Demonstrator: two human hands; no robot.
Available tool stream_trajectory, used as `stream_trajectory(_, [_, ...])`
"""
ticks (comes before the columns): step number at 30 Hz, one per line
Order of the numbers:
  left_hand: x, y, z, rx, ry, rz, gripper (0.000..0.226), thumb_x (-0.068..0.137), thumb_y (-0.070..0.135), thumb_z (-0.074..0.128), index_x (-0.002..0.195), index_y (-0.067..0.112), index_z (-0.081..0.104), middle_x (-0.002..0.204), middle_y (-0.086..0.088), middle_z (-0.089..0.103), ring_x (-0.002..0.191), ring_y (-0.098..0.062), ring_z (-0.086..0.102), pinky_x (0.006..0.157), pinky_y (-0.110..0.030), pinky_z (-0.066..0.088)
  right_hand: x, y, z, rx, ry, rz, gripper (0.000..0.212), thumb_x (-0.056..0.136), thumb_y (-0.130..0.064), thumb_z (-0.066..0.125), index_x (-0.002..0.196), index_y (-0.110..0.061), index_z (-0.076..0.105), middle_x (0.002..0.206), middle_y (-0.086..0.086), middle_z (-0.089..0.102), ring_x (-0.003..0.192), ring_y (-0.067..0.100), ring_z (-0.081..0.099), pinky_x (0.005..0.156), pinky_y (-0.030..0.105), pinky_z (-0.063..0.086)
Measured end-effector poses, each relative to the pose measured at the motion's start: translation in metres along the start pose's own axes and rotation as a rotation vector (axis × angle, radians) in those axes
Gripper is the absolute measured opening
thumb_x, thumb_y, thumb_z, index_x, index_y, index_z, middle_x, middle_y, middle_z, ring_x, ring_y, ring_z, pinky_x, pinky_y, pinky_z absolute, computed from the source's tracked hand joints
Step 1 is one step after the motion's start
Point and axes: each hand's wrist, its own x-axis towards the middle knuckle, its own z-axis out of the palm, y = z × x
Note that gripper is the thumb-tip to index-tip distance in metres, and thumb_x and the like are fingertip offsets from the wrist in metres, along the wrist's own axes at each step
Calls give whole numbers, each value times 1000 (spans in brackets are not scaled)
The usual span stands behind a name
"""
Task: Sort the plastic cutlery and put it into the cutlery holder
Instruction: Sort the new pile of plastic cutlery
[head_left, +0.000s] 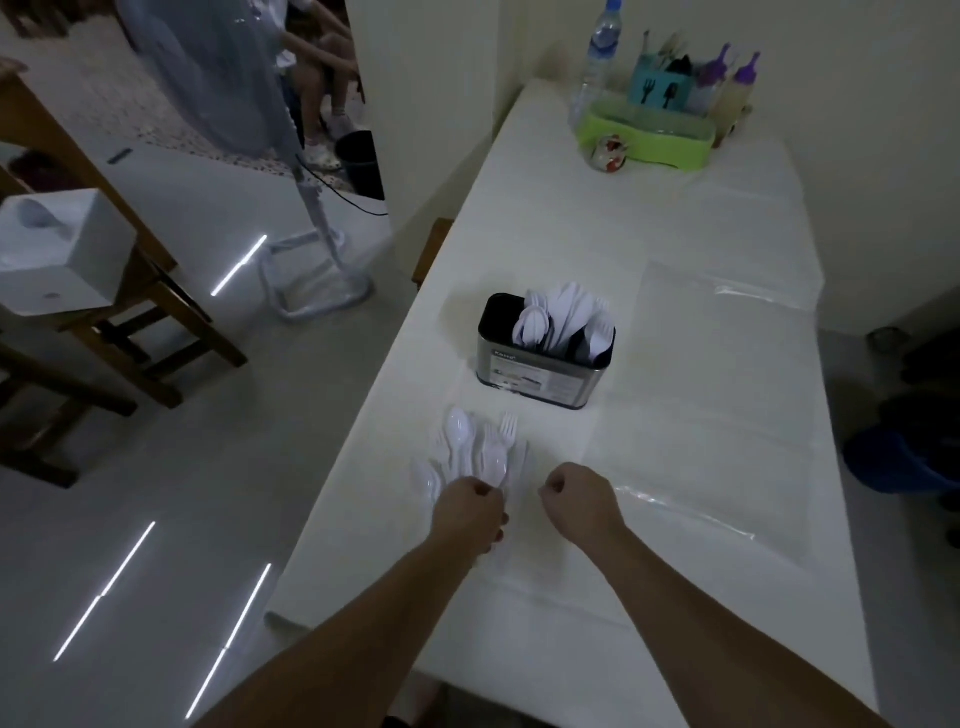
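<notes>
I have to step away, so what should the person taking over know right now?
Left hand: fingers curled at the near end of the loose cutlery pile; whether it grips a piece is unclear.
Right hand: curled, holding nothing, beside the pile.
Holder: stands beyond the pile on the table, already holding spoons, forks and other white pieces.
Left: sort the pile's spoons and forks into the holder.

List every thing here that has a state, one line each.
cutlery holder: upright, partly filled with white cutlery
loose cutlery pile: lying flat on the table
left hand: fingers curled, at the pile's near edge
right hand: curled, holding nothing
water bottle: upright, capped
</notes>
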Motion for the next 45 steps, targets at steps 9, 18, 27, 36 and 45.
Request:
stream_trajectory(9, [12,-30,-67,53,78,59,18,92,11,50,86,4,66,80,-14,72,59,-20,63,51,-26,47,-36,-27,56,163,24,269,29,77,-40,60,86,-13,66,83,6,70,81,28,68,61,25,44])
stream_trajectory(18, [16,-33,-73,95,-20,135,16,94,12,51,88,7,65,81,-13,71,62,-19,63,55,-28,50,-33,-43,66,239,51,428,24,76,-27,56,89,-11,68,88,8,72,78,29,71,64,27,54])
stream_trajectory(27, [18,-29,-64,84,-85,124,19,92,7,50,93,-6,64,88,-22,71,62,-20,60,53,-25,47,-31,-38,72,312,93,437,18,72,-23,59,83,-12,67,78,5,68,74,26,65,55,22,39])
stream_trajectory(36, [16,-27,-56,72,-127,138,17,95,10,51,94,1,65,81,-13,70,60,-17,61,53,-24,48,-37,-22,71,690,95,469,16,78,-9,58,72,-1,71,60,8,58,54,22,53,54,27,42])
stream_trajectory(45, [14,-15,-42,130,-164,256,17,91,17,56,81,11,69,81,-9,71,68,-20,65,66,-35,55,-53,-15,54,1014,-63,363,34,87,-8,66,55,-14,54,52,3,43,42,13,34,40,25,28])
